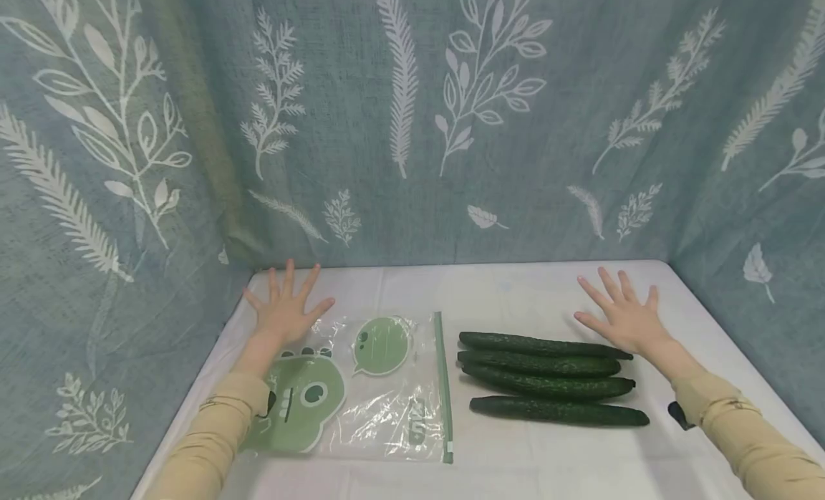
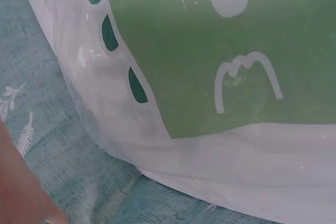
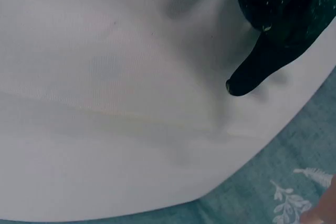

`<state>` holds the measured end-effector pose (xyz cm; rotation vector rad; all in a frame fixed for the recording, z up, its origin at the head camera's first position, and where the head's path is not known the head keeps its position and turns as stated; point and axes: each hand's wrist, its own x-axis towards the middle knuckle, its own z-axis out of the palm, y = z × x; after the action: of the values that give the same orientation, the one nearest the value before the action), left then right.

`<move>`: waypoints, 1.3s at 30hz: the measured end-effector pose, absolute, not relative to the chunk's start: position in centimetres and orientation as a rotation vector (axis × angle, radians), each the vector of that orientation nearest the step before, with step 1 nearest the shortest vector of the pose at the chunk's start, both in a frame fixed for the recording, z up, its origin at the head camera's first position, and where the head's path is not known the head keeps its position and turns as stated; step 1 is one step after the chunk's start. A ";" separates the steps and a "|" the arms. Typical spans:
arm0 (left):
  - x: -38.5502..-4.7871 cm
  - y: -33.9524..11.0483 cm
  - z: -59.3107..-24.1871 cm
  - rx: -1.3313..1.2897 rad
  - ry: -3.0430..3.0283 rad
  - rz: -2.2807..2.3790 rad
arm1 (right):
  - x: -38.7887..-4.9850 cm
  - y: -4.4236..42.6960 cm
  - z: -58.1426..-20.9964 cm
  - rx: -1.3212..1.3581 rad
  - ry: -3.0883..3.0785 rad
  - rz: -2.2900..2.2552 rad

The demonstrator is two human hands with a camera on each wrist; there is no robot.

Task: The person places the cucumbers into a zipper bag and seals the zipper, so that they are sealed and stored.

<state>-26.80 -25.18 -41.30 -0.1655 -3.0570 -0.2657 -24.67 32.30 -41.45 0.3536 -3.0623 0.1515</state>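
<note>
Left hand (image 1: 281,317) spread, fingers apart, gripping nothing, at the upper left of a clear zip bag (image 1: 380,407); can't tell if they touch. Right hand (image 1: 630,322) spread as well, gripping nothing, near the right ends of 4 cucumbers (image 1: 548,382); can't tell if it rests on the table (image 1: 515,299). Bag lies flat on the table's left side, green cartoon print on it, green zip strip (image 1: 443,385) along its right edge. Cucumbers just right of that strip, sideways: 3 close together, the 4th slightly apart, nearer me. Leaf-print curtain (image 1: 348,127) behind, 2 beige sleeves (image 1: 206,435).
</note>
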 end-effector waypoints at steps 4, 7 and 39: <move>-26.8 -25.0 -41.4 -0.193 -3.051 -0.245 | -24.6 31.7 -41.7 0.398 -3.048 0.129; -26.9 -24.8 -41.4 -0.212 -3.053 -0.238 | -24.6 31.3 -42.0 0.428 -3.042 0.104; -25.6 -20.1 -41.3 -0.594 -2.971 -0.169 | -22.6 25.7 -43.1 0.920 -2.852 0.094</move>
<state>-25.63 -20.07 -41.29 -0.5940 -2.9707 -0.1688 -22.55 25.67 -43.14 0.9196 -2.8523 0.0935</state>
